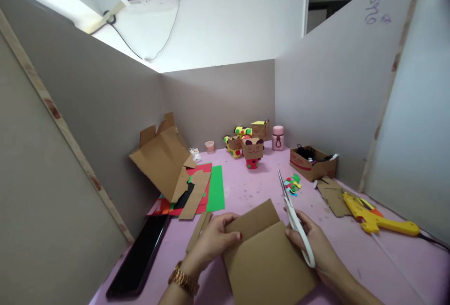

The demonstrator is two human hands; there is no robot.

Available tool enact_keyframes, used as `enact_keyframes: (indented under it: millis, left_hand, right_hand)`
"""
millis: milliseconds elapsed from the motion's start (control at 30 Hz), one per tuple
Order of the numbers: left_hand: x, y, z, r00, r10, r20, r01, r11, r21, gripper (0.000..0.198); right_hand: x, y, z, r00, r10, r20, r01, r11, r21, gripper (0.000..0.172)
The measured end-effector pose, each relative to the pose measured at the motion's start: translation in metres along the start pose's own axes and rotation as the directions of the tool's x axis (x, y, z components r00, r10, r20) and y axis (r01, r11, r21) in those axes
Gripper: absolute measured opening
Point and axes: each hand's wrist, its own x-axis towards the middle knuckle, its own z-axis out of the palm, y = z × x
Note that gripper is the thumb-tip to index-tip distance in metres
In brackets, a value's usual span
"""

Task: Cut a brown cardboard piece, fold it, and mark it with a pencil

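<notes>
A folded brown cardboard piece (265, 253) lies on the pink table (246, 187) in front of me. My left hand (214, 237), with a gold watch on the wrist, pinches its left edge, thumb on top. My right hand (312, 241) grips white-handled scissors (293, 218), their closed blades pointing away from me, and its fingers also touch the cardboard's right edge.
Cardboard scraps (165, 157) and coloured paper sheets (214, 187) lie at the left, and a black tablet (140, 255) near the left edge. Small decorated cardboard figures (253, 148), a pink flask (277, 137), a small open box (311, 163), paper bits (292, 184) and a yellow glue gun (374, 218) are about. Grey partition walls enclose the table.
</notes>
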Motion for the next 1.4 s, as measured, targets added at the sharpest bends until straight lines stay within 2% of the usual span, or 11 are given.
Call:
enact_keyframes:
  millis: [200,333,500,633,800,933,1067,1167,1267,1333,1400]
  left_hand:
    - [0.022,-0.017,-0.034,0.965,0.036,-0.261,-0.094,0.972,-0.213,0.038]
    - [0.032,-0.017,-0.048,0.949,0.014,-0.315,-0.113,0.948,-0.296,0.042]
    - [0.034,-0.012,-0.036,0.986,-0.027,-0.166,-0.033,0.936,-0.350,0.036]
    - [0.032,-0.015,-0.025,0.998,-0.046,-0.036,0.024,0.884,-0.466,0.036]
    - [0.027,-0.036,-0.004,0.997,0.011,-0.070,-0.059,0.682,-0.729,0.051]
    - [0.032,-0.049,0.000,0.990,-0.074,-0.120,-0.035,0.694,-0.719,0.052]
    - [0.041,-0.045,-0.027,0.898,-0.161,-0.409,-0.159,0.749,-0.644,0.053]
    - [0.047,-0.042,-0.049,0.771,-0.224,-0.597,-0.208,0.797,-0.567,0.048]
    - [0.051,-0.049,-0.059,0.740,-0.265,-0.618,-0.193,0.797,-0.572,0.047]
    - [0.053,-0.055,-0.061,0.765,-0.254,-0.592,-0.187,0.792,-0.581,0.047]
    - [0.055,-0.057,-0.061,0.771,-0.241,-0.590,-0.192,0.794,-0.576,0.047]
  right_hand:
    - [0.020,0.032,-0.012,0.996,0.023,-0.086,-0.034,0.990,-0.137,0.064]
    - [0.029,0.030,-0.010,0.971,-0.021,-0.240,-0.004,0.995,-0.102,0.067]
    - [0.029,-0.003,0.014,0.985,0.053,-0.162,-0.025,0.985,0.171,0.060]
    - [0.031,-0.010,0.026,0.990,0.138,-0.035,-0.104,0.868,0.485,0.065]
    - [0.035,0.006,0.024,0.978,0.176,-0.110,-0.083,0.818,0.569,0.059]
    - [0.042,0.019,0.023,0.959,0.254,-0.123,-0.152,0.831,0.535,0.046]
    - [0.057,0.035,0.014,0.965,0.231,-0.123,-0.188,0.939,0.289,0.049]
    - [0.068,0.040,0.006,0.998,0.007,-0.066,-0.023,0.970,-0.241,0.046]
    - [0.070,0.034,0.008,0.989,-0.080,0.124,0.145,0.674,-0.724,0.048]
    - [0.068,0.025,0.014,0.979,-0.050,0.196,0.193,0.523,-0.830,0.051]
    - [0.065,0.014,0.020,0.963,-0.030,0.268,0.253,0.448,-0.858,0.048]
